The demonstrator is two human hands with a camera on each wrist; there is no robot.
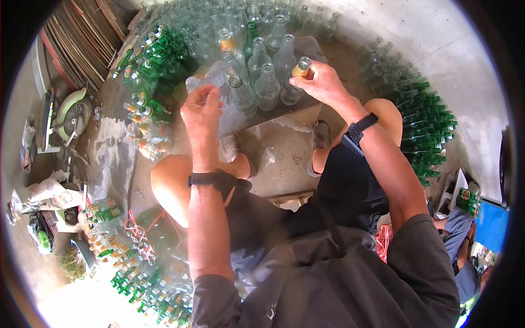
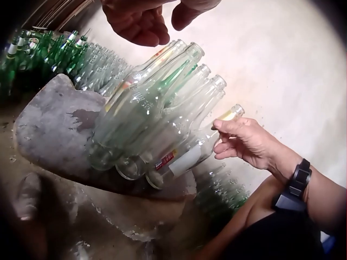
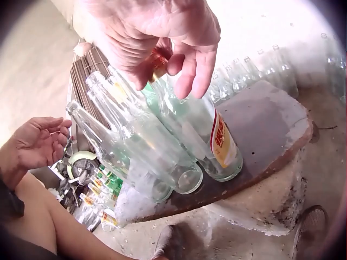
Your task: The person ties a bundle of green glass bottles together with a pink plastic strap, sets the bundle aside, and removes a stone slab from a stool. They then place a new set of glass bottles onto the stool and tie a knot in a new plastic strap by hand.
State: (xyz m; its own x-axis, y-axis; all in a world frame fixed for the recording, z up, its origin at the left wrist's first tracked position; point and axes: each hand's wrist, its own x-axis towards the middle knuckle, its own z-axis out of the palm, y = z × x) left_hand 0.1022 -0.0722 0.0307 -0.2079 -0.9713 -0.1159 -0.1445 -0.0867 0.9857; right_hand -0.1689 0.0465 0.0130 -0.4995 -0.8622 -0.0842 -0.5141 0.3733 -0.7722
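Observation:
My right hand (image 1: 322,82) pinches a clear glass bottle by its yellow-labelled neck (image 1: 301,68), at the right end of a cluster on a stone slab. In the right wrist view this bottle (image 3: 221,143) has a red, white and yellow label low on its body and stands upright on the slab (image 3: 265,130). My left hand (image 1: 201,112) hovers at the left of the cluster, fingers loosely bent, holding nothing. Close by it stands a clear bottle (image 1: 240,95). Other clear bottles (image 1: 267,87) and one green bottle (image 1: 251,35) stand between the hands.
Crowds of clear bottles (image 1: 219,24) stand behind the slab. Green bottles line the left (image 1: 164,52) and right (image 1: 424,123). More bottles (image 1: 131,268) fill the lower left floor. A wheel (image 1: 73,116) and stacked boards (image 1: 82,38) lie at far left. Another person (image 1: 462,240) shows at right.

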